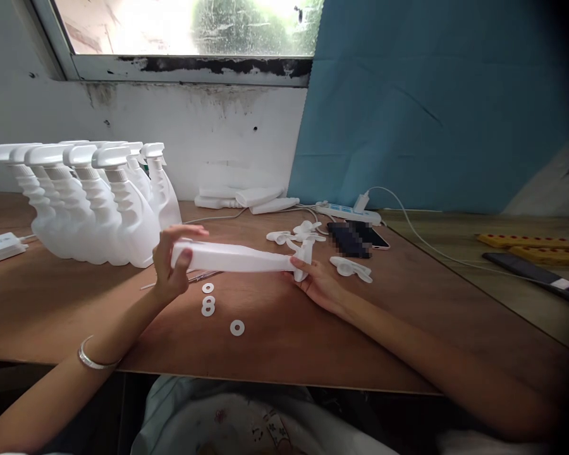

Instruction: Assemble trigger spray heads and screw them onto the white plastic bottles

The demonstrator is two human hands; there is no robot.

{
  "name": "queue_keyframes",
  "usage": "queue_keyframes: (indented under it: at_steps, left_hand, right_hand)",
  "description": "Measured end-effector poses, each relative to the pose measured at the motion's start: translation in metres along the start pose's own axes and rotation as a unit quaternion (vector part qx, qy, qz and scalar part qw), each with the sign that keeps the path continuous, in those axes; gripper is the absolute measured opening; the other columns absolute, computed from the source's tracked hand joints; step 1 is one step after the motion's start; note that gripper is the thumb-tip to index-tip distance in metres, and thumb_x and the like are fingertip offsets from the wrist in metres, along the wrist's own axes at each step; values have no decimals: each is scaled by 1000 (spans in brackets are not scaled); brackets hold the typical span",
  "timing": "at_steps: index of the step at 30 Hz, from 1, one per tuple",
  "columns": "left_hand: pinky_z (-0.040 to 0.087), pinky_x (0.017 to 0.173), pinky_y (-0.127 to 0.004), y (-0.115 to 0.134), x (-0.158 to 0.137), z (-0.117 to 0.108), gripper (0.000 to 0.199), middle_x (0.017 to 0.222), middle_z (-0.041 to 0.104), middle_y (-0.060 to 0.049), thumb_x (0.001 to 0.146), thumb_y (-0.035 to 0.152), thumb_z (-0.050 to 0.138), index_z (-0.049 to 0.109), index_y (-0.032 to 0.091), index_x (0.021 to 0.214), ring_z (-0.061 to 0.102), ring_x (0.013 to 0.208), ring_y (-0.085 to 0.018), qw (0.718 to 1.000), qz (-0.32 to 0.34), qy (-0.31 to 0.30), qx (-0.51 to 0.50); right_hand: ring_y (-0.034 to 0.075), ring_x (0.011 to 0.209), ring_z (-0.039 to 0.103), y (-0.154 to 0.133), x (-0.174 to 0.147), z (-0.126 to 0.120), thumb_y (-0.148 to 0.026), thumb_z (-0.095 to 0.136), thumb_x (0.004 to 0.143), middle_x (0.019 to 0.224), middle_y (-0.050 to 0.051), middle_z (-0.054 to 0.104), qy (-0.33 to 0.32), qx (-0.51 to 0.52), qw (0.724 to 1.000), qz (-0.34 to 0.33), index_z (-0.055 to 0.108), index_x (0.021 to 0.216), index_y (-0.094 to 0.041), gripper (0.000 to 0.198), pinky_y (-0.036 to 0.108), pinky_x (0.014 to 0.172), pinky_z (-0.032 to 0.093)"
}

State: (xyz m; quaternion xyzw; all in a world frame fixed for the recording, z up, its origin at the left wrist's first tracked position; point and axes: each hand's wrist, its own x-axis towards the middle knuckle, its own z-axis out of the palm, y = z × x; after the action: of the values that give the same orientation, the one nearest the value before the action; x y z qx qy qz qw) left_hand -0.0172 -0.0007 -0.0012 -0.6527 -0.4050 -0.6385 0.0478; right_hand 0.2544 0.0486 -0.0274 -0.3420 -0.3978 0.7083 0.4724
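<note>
In front of me, level above the tabletop, lies a long white plastic piece (237, 258) that narrows to the right. My left hand (171, 262) grips its wide end between thumb and fingers. At the narrow end, my right hand (317, 281) pinches a small white plastic part (304, 256), held crosswise; whether the two are joined I cannot tell. White washers (237, 327) lie flat below the long piece. Behind my right hand are several loose white plastic parts (308, 229), and another such part (351, 268) lies to its right.
Several white spray bottles (137, 227) stand grouped at the left. Long white pieces (246, 197) lie by the wall. A power strip (351, 212) with a white cable, dark phones (353, 239) and thin rods (203, 276) are on the brown table (284, 354). Yellow strips (531, 241) lie far right.
</note>
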Motion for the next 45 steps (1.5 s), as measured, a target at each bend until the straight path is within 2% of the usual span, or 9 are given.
queue_keyframes:
  at_steps: [3, 6, 9, 17, 22, 29, 34, 41, 45]
  left_hand:
    - [42, 88, -36, 0, 8, 7, 36, 109, 62, -5, 77, 38, 43, 54, 22, 108, 52, 108, -23, 970, -218, 50, -94]
    - [50, 64, -34, -6, 15, 9, 47, 108, 61, -9, 74, 46, 42, 56, 19, 109, 59, 91, -27, 886, -438, 22, -150]
    - [47, 46, -32, -10, 17, 7, 50, 93, 64, -12, 71, 48, 46, 61, 13, 103, 61, 68, -26, 843, -509, -38, -170]
    - [39, 97, -40, 4, 8, 0, 33, 110, 63, -6, 80, 34, 41, 66, 18, 94, 52, 111, -26, 983, -120, -20, -137]
    - [33, 101, -51, 10, 2, -2, 43, 119, 57, -8, 85, 46, 37, 55, 26, 119, 46, 118, -30, 983, 182, -20, -21]
    - [24, 106, -49, -15, 5, 1, 69, 139, 36, -12, 82, 62, 34, 36, 19, 136, 28, 130, -32, 996, -72, -33, -46]
    - [35, 97, -47, -24, 8, 1, 61, 115, 58, -14, 85, 56, 33, 48, 11, 124, 47, 115, -33, 965, -220, -95, -105]
    - [43, 91, -37, -16, 24, -11, 67, 124, 53, -13, 75, 41, 57, 34, 16, 133, 48, 115, -30, 943, -187, -196, -194]
    - [42, 92, -36, -16, 23, -15, 67, 123, 54, -13, 68, 36, 67, 40, 17, 127, 50, 112, -26, 968, -88, -231, -38]
  right_hand:
    - [14, 78, 62, 3, -2, 2, -21, 80, 55, 81, 0, 67, -21, -18, 998, -51, 66, 80, -17, 29, 25, 76, 53]
    - [16, 84, 62, 3, -4, 3, -18, 81, 50, 83, 0, 68, -27, -47, 992, -110, 67, 80, -18, 33, 28, 82, 48]
    - [17, 86, 61, 1, -5, 2, -16, 81, 50, 86, 0, 68, -29, -69, 985, -156, 66, 82, -19, 35, 30, 84, 46]
    - [16, 78, 63, 0, -6, 4, -26, 76, 62, 87, 2, 67, -28, -46, 995, -79, 63, 83, -16, 27, 30, 72, 54]
    - [17, 87, 64, -5, -5, 3, -22, 70, 69, 88, 1, 68, -53, 9, 999, 6, 60, 79, -18, 15, 30, 75, 56]
    - [17, 87, 64, -11, -7, 7, -19, 74, 63, 85, -3, 67, -58, 25, 996, -57, 58, 76, -20, 20, 33, 78, 55]
    - [14, 83, 63, -11, -5, 5, -19, 74, 63, 85, -4, 66, -58, 25, 993, -102, 59, 79, -20, 22, 31, 78, 54]
    - [14, 80, 65, -10, 2, -1, -26, 73, 67, 89, 0, 68, -15, 10, 997, -80, 60, 85, -19, 23, 29, 77, 55]
    - [15, 72, 67, -10, 4, -3, -29, 72, 69, 84, 2, 69, 13, -8, 997, -69, 61, 87, -18, 24, 29, 71, 58]
